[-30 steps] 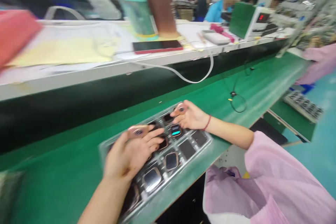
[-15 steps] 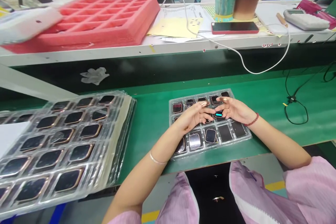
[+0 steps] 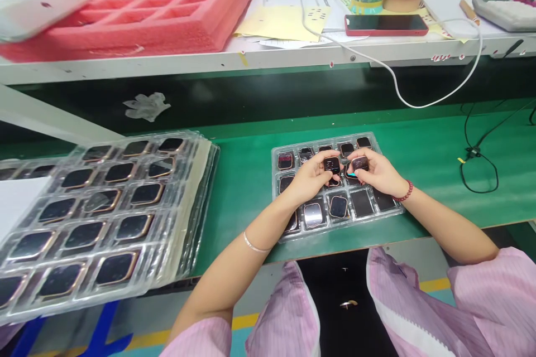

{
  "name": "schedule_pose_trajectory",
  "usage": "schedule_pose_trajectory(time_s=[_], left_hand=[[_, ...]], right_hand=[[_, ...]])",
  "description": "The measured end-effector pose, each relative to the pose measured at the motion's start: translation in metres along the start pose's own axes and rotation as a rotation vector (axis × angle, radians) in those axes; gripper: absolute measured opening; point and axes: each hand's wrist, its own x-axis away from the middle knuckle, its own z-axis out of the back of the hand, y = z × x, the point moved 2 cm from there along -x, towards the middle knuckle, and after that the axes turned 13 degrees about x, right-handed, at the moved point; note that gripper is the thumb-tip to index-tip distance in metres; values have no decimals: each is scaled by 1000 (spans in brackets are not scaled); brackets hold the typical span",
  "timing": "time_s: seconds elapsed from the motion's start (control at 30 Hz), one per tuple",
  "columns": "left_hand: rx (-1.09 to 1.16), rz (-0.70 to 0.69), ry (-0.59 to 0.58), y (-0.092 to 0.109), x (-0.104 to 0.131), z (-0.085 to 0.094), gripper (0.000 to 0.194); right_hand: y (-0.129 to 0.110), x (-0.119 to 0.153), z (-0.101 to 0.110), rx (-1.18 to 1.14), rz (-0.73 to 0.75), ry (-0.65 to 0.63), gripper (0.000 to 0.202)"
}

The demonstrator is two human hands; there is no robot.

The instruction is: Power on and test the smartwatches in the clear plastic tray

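Note:
Above a clear plastic tray [image 3: 322, 230] on the green bench, each of my hands grips a small square watch. The one in my left hand [image 3: 312, 178] is a dark watch [image 3: 331, 165] with a gold rim, its face up and faint light marks on it. My right hand [image 3: 377, 173] pinches a second dark watch [image 3: 359, 164] between thumb and fingers. Beneath my hands, several watches lie in the tray's pockets, such as a gold-rimmed watch [image 3: 338, 207] in the front row. One watch under my right hand shows a bright cyan patch. My fingers hide part of the middle row.
Stacked clear trays [image 3: 167, 256] of watches stand at the left. On the white shelf [image 3: 293, 53] are a red foam tray [image 3: 167, 39], papers, a phone [image 3: 385, 25], bottles and a calculator-like device. A white cable [image 3: 393, 78] hangs over the shelf edge; a black cable [image 3: 475, 152] lies right.
Both hands have turned so the watches' dark faces now show toward me; before, they were seen edge-on. The whole view has tilted slightly downward.

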Motion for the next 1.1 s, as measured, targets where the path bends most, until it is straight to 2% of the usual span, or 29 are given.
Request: schedule_pose_trajectory(time_s=[0.13,0.3,0.67,0.87,1.1], left_hand=[[-11,-29,-32,-2,0,1,57],[-14,-54,-47,-3,0,1,49],[-29,-50,-51,-3,0,1,59],[-50,-27,-32,-4,0,2,50],[-59,-33,-37,-2,0,-1,54]], right_hand=[[-2,1,-1,34,53,1,35],[-1,2,-2,65,33,-6,32],[0,2,-3,29,47,-10,36],[2,2,-3,51,19,-35,31],[0,1,-3,52,120,-40,35]])
